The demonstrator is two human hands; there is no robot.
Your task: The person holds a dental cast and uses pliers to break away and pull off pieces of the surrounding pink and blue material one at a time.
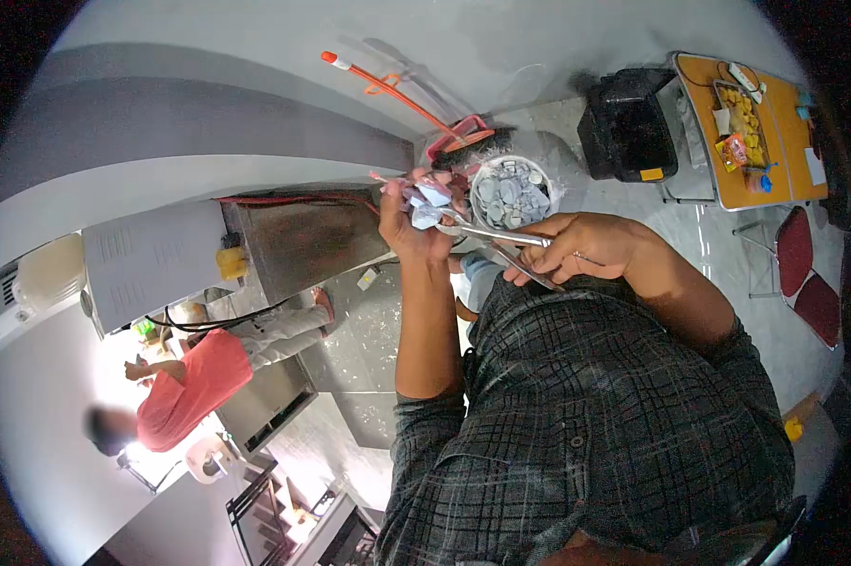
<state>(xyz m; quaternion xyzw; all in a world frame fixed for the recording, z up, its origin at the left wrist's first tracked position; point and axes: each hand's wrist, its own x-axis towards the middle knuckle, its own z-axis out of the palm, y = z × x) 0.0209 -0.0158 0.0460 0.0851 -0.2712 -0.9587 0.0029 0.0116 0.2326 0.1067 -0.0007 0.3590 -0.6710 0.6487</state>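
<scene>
Pale Fragments in One Hand, Plier-Like Tool in the Other

Nearest the camera, above a dark plaid shirt [586, 406], a person's right hand [597, 243] wraps its fingers around the handles of a metal plier-like tool [505, 235], the handles spread apart. The tool's head meets the left hand [414, 238], whose fingers curl around several pale blue-grey pieces [433, 191]; whether the metal is biting on one cannot be told. The pieces look stiff, hard-edged and light enough for one palm, likely brittle and perhaps dusty rather than slick. A hold by their outer edges, fingertips clear of the metal, would seem safest; the tool, rigid and probably smooth, is best gripped well down its handles.

Just beyond the hands, a white bucket [479, 173] stands filled with similar grey fragments [510, 191]. Behind it are a red dustpan [468, 128] and an orange-handled broom [397, 92] leaning toward the wall. Farther off, a black bin [599, 132] stands near an orange-topped table [779, 146], while across the room another person in a red shirt [194, 389] works beside a bright light.
</scene>
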